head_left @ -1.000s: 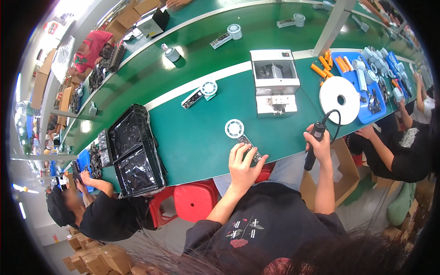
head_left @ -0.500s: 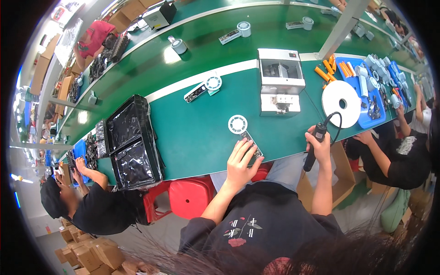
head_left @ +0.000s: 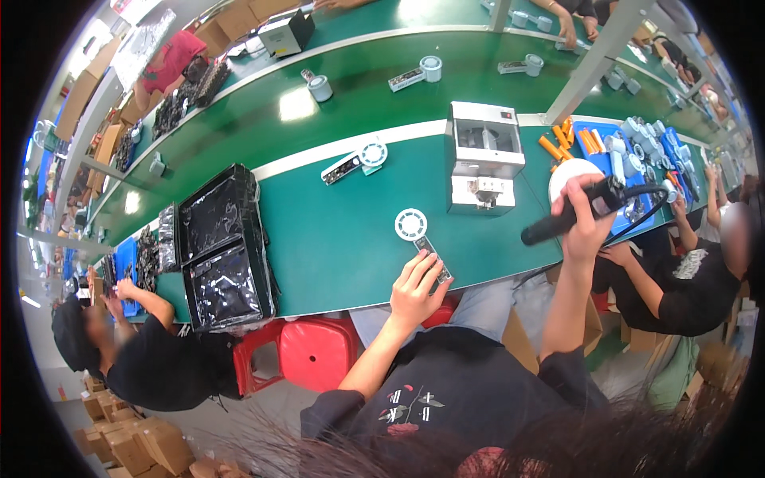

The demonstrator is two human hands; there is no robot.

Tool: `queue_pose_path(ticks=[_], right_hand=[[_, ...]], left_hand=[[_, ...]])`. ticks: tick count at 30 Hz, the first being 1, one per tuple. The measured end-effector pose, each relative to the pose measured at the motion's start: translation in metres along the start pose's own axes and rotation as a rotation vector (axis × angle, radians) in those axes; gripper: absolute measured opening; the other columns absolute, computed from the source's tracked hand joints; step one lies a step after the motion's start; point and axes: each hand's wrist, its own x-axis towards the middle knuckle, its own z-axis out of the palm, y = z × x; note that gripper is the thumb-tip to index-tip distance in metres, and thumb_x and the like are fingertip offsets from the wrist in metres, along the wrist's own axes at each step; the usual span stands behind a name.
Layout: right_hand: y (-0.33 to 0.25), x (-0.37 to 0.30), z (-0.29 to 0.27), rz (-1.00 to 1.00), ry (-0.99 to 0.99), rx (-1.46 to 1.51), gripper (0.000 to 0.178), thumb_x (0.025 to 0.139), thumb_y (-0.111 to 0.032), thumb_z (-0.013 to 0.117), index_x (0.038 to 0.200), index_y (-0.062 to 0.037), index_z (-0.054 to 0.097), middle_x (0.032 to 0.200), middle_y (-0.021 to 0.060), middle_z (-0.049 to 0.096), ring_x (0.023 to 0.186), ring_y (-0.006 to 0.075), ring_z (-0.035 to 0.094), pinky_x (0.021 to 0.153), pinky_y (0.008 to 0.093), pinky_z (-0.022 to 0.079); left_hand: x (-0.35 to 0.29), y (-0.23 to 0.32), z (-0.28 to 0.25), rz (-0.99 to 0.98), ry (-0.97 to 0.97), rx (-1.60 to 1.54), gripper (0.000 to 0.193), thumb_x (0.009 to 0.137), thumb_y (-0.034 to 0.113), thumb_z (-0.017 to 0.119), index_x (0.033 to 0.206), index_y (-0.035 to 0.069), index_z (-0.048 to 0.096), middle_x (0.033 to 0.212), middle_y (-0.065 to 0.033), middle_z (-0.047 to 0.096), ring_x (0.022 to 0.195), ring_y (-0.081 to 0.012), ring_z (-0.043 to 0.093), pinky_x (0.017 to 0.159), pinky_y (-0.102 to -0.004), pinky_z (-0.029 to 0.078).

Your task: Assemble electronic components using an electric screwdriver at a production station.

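My left hand (head_left: 416, 291) lies over the handle of an opened handheld fan (head_left: 411, 225), its fingers closed on the part near the bench's front edge. The fan's round white head points away from me, and dark inner parts show along the handle. Raised above the bench's right front, my right hand (head_left: 588, 229) is wrapped around a black electric screwdriver (head_left: 550, 229) with a cable. The tool is tilted almost level, and I cannot make out its bit. A second opened fan (head_left: 351, 163) rests farther back, apart from both hands.
A box-shaped white machine with a clear window (head_left: 486, 151) stands behind the screwdriver. Beyond my right hand are a white reel (head_left: 567, 174), orange cylinders (head_left: 550, 146) and a blue tray (head_left: 599, 131) of parts. Black trays (head_left: 227, 271) lie left. Co-workers sit at both sides.
My right hand has lifted the screwdriver up and to the right, tipping it from near upright to almost level. My left hand stays on the fan. Fans on the far green strip have shifted slightly.
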Motion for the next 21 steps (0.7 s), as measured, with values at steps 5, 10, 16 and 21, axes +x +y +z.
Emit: queue_pose_path(ticks=[5, 10, 16, 21], right_hand=[[0.0, 0.044, 0.063, -0.159, -0.06, 0.023, 0.014, 0.086, 0.0, 0.072, 0.078, -0.0019, 0.06, 0.066, 0.0031, 0.061, 0.052, 0.0101, 0.058, 0.05, 0.0236, 0.044], [0.022, 0.052, 0.083, -0.095, -0.125, -0.11, 0.018, 0.085, -0.003, 0.073, 0.073, -0.0032, 0.059, 0.058, 0.0007, 0.058, 0.049, 0.0083, 0.056, 0.049, 0.0234, 0.042], [0.017, 0.0, 0.1, 0.001, -0.257, -0.061, 0.014, 0.086, 0.001, 0.07, 0.078, -0.0014, 0.059, 0.061, 0.003, 0.06, 0.052, 0.0108, 0.059, 0.051, 0.0241, 0.046], [0.012, -0.029, 0.125, -0.034, -0.283, 0.065, 0.014, 0.084, 0.006, 0.069, 0.088, -0.0003, 0.057, 0.073, 0.0073, 0.063, 0.056, 0.0123, 0.061, 0.052, 0.0246, 0.048]], left_hand=[[0.002, 0.004, -0.001, -0.035, 0.005, 0.005, 0.038, 0.07, 0.015, 0.085, 0.103, 0.003, 0.071, 0.112, -0.0125, 0.069, 0.112, -0.0342, 0.063, 0.091, -0.0412, 0.055], [0.003, 0.003, 0.001, -0.023, 0.026, -0.022, 0.038, 0.07, 0.015, 0.085, 0.103, 0.003, 0.071, 0.113, -0.0117, 0.068, 0.113, -0.0331, 0.063, 0.091, -0.0399, 0.055], [0.005, 0.005, -0.01, -0.061, 0.019, -0.031, 0.04, 0.071, 0.016, 0.085, 0.106, 0.003, 0.072, 0.115, -0.0103, 0.068, 0.114, -0.0296, 0.063, 0.092, -0.0375, 0.055], [0.004, 0.001, -0.008, -0.027, -0.004, -0.026, 0.038, 0.077, 0.019, 0.08, 0.11, 0.002, 0.07, 0.118, -0.0108, 0.067, 0.118, -0.0283, 0.061, 0.093, -0.0361, 0.055]])
